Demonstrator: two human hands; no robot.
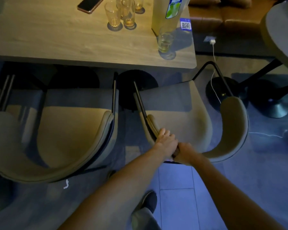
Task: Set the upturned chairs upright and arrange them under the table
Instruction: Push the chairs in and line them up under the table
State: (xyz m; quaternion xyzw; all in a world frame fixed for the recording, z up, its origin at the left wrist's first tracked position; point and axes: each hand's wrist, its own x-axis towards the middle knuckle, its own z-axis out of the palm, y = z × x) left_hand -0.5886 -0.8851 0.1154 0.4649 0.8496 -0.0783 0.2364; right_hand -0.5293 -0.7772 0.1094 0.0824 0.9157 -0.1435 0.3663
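Both hands (166, 141) clench the chair's (181, 113) curved backrest.

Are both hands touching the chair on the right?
Touching. The head view shows the left hand and right hand wrapped side by side around the curved backrest rim of the right chair.

Dim, bluish light on the floor (176, 188) — the surface (56, 39) glows warmer; edges bow, soft blur throughout.

Wood table (56, 39) holds phone (90, 4), glasses (121, 14), a glass (165, 41) near the corner, bottle (169, 12), QR card (185, 24). Floor (176, 188) carries two chairs (65, 138) side by side, white cable (214, 75).
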